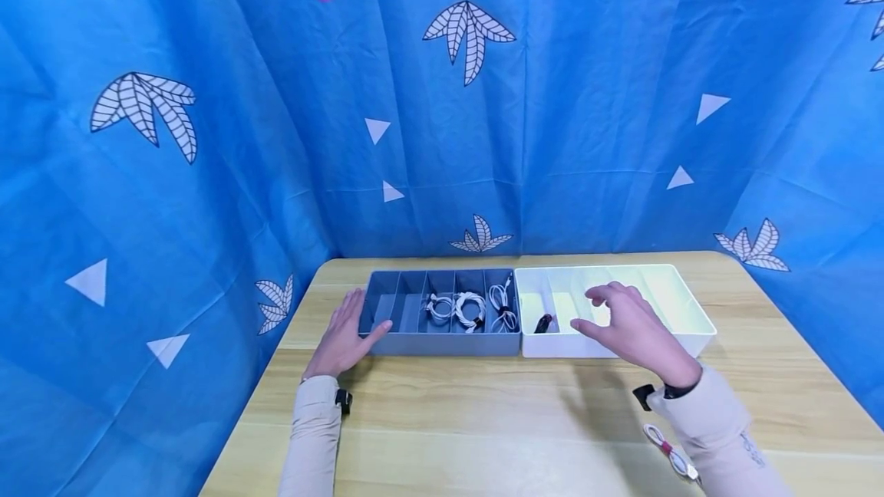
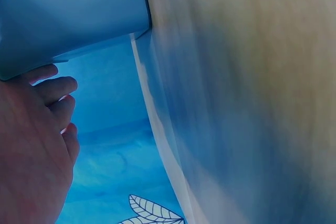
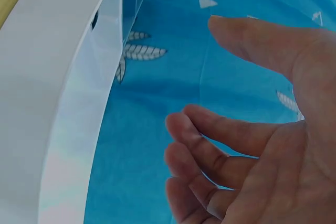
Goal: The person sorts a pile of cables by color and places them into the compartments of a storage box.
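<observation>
A blue-grey divided tray (image 1: 442, 345) sits on the wooden table (image 1: 483, 413) with a white divided tray (image 1: 691, 313) touching its right side. Coiled white cables (image 1: 470, 309) lie in the grey tray's right compartments. A small black item (image 1: 543, 323) lies in the white tray's left compartment. My left hand (image 1: 343, 337) rests flat on the table against the grey tray's left end, fingers straight. My right hand (image 1: 625, 326) hovers over the white tray's front, fingers relaxed and holding nothing; in the right wrist view the same hand (image 3: 247, 145) is spread beside the white tray wall (image 3: 58, 103).
A blue patterned curtain (image 1: 442, 98) closes in the back and both sides of the table. A white cable with a red tie (image 1: 668, 452) lies on the table near my right sleeve. Bare tabletop stretches in front of the trays.
</observation>
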Demonstrator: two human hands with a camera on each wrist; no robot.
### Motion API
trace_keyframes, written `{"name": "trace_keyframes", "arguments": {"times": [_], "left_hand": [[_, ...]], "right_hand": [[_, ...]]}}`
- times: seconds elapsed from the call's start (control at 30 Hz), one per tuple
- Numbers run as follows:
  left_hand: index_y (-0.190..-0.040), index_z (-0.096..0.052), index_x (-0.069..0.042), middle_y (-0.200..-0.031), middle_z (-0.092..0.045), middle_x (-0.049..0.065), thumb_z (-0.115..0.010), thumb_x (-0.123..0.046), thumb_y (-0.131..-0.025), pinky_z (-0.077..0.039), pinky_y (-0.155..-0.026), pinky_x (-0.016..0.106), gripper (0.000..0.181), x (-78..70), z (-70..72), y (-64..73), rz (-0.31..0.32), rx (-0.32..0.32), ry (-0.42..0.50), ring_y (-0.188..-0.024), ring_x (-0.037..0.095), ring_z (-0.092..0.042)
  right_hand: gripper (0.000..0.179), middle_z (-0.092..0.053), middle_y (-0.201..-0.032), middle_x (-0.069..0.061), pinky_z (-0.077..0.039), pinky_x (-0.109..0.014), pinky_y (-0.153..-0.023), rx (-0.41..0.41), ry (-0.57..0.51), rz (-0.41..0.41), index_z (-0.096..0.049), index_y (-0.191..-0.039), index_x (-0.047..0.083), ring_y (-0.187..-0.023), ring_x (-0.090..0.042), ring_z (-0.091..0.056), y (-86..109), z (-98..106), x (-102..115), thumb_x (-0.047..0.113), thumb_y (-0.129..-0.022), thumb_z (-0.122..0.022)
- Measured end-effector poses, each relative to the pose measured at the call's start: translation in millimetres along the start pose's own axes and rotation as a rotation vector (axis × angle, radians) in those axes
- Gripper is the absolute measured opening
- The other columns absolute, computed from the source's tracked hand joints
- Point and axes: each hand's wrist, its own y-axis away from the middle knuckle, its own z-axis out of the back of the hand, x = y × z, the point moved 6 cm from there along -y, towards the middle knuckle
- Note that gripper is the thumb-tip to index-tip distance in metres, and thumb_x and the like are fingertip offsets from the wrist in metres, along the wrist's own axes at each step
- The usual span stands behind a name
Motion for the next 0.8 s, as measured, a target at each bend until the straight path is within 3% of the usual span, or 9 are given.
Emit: {"name": "trace_keyframes", "arguments": {"times": [0.4,0.8], "left_hand": [[-0.167,-0.009,-0.010,-0.176,-0.010,0.014,-0.048,-0.077,-0.095,-0.009,-0.132,0.061,0.106,-0.9,-1.2,0.2,0.005,0.007,0.005,-0.164,0.038,-0.006],[-0.168,-0.008,-0.011,-0.176,-0.009,0.015,-0.048,-0.077,-0.095,-0.009,-0.132,0.062,0.107,-0.1,-2.1,-1.9,0.020,0.014,-0.003,-0.163,0.038,-0.006]], "right_hand": [[0.054,-0.071,-0.112,-0.024,-0.053,-0.054,-0.080,-0.006,0.009,-0.048,-0.068,-0.123,-0.007,-0.101,-0.041,-0.063,36.7,12.9,-41.4,0.032,-0.088,-0.081],[0.054,-0.071,-0.105,-0.020,-0.047,-0.041,-0.074,-0.034,0.037,-0.086,-0.067,-0.122,-0.009,-0.097,-0.038,-0.062,68.8,16.4,-73.3,0.029,-0.087,-0.083]]}}
